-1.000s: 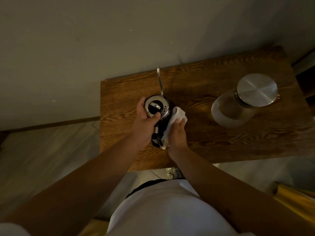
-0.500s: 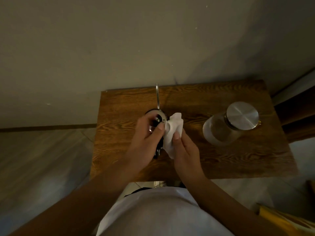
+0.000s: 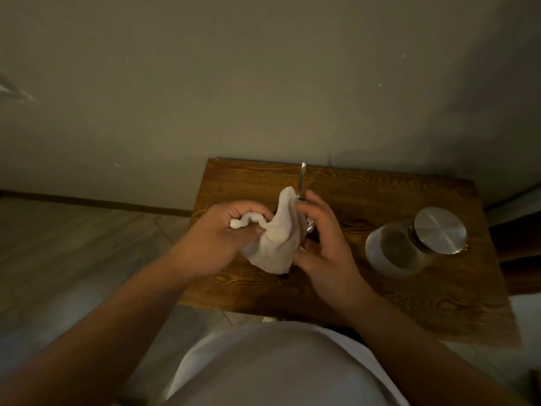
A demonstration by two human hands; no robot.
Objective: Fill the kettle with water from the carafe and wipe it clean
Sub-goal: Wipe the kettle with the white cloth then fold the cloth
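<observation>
Gripping cloth (image 3: 276, 244), left hand (image 3: 231, 230); kettle (image 3: 309, 227) beneath.

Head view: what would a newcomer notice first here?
First, the white cloth at the centre, gripped by the left hand, with the right hand beside it, over the mostly hidden kettle. Next, the glass carafe with its metal lid, on the right of the wooden table.

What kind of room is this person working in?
Probably a room in a home, dimly lit. A small wooden table stands against a plain painted wall, on a pale floor. On the table sit a lidded glass carafe and a kettle, mostly hidden by a cloth.
</observation>
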